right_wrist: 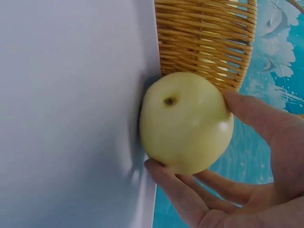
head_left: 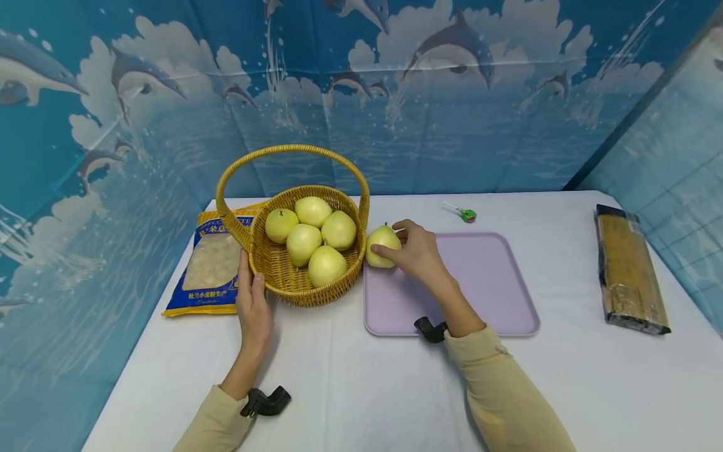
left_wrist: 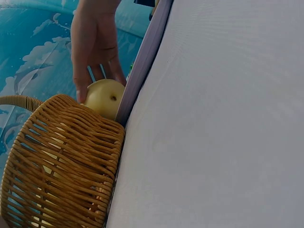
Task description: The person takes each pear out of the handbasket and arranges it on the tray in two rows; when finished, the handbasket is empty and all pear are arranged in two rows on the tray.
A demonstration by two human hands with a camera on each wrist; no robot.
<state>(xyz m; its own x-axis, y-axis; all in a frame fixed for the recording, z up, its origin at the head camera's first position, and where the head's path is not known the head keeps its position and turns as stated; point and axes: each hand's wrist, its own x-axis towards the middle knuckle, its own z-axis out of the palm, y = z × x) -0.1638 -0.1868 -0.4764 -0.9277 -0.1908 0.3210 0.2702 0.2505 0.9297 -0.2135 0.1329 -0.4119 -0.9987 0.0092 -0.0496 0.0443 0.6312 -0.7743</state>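
Pear (head_left: 380, 241) is what I have hold of: my right hand (head_left: 418, 253) has its thumb on one side and its fingers (right_wrist: 178, 192) on the other, parted as wide as the fruit. It is at the far left corner of the lilac tray (head_left: 486, 282), just beside the wicker basket (head_left: 307, 297); whether it rests on the tray or hangs slightly above, I cannot tell. Five more pears (head_left: 339, 230) lie inside the basket. My left hand (head_left: 255, 314) lies against the basket's left side, fingers fairly straight along the wicker, steadying it, I would say.

I take the step in hand to be shifting this one pear between basket and tray; which way it is bound I cannot say. If for the tray, the next move calls for bringing it further in from the corner, then loosening thumb and fingers gently so that it does not roll. If for the basket, it calls for a lift over the rim and a soft lowering into the gap at the near left.
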